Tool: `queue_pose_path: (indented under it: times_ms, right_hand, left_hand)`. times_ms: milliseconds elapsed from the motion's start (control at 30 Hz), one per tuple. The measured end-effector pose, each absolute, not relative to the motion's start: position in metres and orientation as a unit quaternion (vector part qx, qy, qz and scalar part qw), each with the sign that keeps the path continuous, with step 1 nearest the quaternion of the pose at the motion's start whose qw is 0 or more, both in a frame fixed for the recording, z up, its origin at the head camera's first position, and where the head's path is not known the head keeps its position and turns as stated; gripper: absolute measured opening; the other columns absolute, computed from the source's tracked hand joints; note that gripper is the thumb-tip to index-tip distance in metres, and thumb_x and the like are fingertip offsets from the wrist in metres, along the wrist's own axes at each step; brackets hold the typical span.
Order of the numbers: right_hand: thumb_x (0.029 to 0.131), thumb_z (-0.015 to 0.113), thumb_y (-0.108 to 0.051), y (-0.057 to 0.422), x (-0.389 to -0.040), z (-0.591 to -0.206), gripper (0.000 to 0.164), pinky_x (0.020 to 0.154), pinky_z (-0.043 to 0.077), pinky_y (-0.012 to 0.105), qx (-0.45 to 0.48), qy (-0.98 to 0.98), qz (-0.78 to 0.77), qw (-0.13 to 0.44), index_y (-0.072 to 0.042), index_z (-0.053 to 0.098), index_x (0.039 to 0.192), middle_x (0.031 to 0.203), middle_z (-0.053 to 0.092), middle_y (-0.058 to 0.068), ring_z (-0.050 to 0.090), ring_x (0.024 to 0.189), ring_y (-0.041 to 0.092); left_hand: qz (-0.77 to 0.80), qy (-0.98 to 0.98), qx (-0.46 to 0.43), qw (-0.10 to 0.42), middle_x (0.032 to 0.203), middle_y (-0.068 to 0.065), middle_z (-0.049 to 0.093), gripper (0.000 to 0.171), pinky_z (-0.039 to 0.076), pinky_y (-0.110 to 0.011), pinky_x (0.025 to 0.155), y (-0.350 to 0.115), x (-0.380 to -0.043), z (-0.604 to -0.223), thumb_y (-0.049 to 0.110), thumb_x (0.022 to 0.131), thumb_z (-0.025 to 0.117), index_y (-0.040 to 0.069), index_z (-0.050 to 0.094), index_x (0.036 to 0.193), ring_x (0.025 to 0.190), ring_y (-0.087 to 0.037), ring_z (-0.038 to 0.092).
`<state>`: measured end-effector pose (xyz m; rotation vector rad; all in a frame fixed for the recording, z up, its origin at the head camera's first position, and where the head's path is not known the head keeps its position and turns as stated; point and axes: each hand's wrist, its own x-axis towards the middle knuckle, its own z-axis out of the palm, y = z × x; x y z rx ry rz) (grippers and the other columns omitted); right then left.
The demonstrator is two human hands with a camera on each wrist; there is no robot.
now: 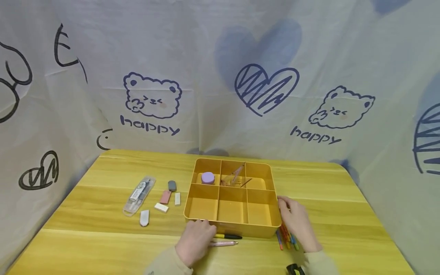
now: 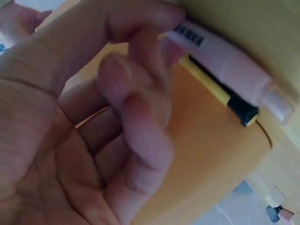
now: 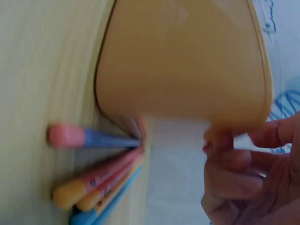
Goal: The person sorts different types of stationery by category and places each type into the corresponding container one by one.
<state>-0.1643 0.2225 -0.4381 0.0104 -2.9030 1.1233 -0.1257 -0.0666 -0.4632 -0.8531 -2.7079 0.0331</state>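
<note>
A yellow divided storage box (image 1: 233,228) stands in the middle of the table. At its near left corner, my left hand (image 1: 196,241) pinches one end of a pink pen (image 2: 239,70) between thumb and finger. A yellow-and-black pen (image 1: 229,236) lies between that pen and the box's front wall. My right hand (image 1: 298,219) grips the box at its right side, thumb near the rim in the right wrist view. Below this hand several coloured pens (image 3: 105,183) lie on the table beside the box.
In the box's back compartments are a purple round-cornered item (image 1: 207,178) and clear set squares (image 1: 235,177). Left of the box lie a clear pencil case (image 1: 139,195), a pink eraser (image 1: 165,197), a grey eraser (image 1: 172,186) and several white ones. A printed cloth (image 1: 213,114) hangs behind.
</note>
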Motion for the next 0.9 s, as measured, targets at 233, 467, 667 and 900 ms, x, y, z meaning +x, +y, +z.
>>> queue_pose_path:
  times_ms: [233, 467, 667, 900]
  right_hand:
    - [0.104, 0.045, -0.012, 0.215, -0.166, -0.445, 0.034, 0.04, 0.027, 0.019, 0.016, -0.944, 0.33, 0.021, 0.01, 0.065, 0.12, 0.055, 0.043, -0.002, 0.034, 0.043, 0.008]
    - [0.103, 0.044, -0.009, 0.216, -0.165, -0.449, 0.026, 0.041, 0.03, 0.02, 0.007, -0.947, 0.319, 0.029, 0.004, 0.064, 0.092, 0.055, 0.043, -0.001, 0.039, 0.045, 0.01]
    - [0.103, 0.044, -0.007, 0.214, -0.165, -0.449, 0.025, 0.041, 0.03, 0.02, 0.013, -0.944, 0.329, 0.029, 0.006, 0.066, 0.098, 0.055, 0.044, 0.0, 0.039, 0.046, 0.011]
    - [0.102, 0.045, -0.006, 0.209, -0.165, -0.452, 0.028, 0.04, 0.031, 0.02, 0.018, -0.939, 0.341, 0.034, 0.011, 0.067, 0.107, 0.054, 0.047, 0.002, 0.039, 0.044, 0.01]
  left_hand:
    - [0.065, -0.934, -0.316, 0.153, 0.059, 0.007, 0.057, 0.033, 0.033, -0.025, 0.042, -0.064, -0.127, -0.464, 0.026, 0.06, 0.093, 0.023, 0.061, 0.062, 0.051, -0.011, 0.049]
    - [-0.002, -0.934, -0.349, 0.076, 0.062, 0.006, 0.054, 0.028, 0.029, -0.023, 0.049, -0.078, -0.128, -0.447, 0.018, 0.061, 0.086, 0.02, 0.058, 0.064, 0.054, -0.01, 0.044]
    - [-0.136, -0.911, -0.388, 0.041, 0.061, 0.009, 0.056, 0.018, 0.033, -0.014, 0.049, -0.097, -0.129, -0.411, 0.009, 0.069, 0.081, 0.016, 0.064, 0.068, 0.055, -0.001, 0.039]
    - [-0.227, -0.89, -0.392, -0.057, 0.058, 0.011, 0.047, 0.016, 0.03, -0.011, 0.048, -0.099, -0.137, -0.375, 0.001, 0.079, 0.072, 0.012, 0.064, 0.072, 0.054, 0.005, 0.034]
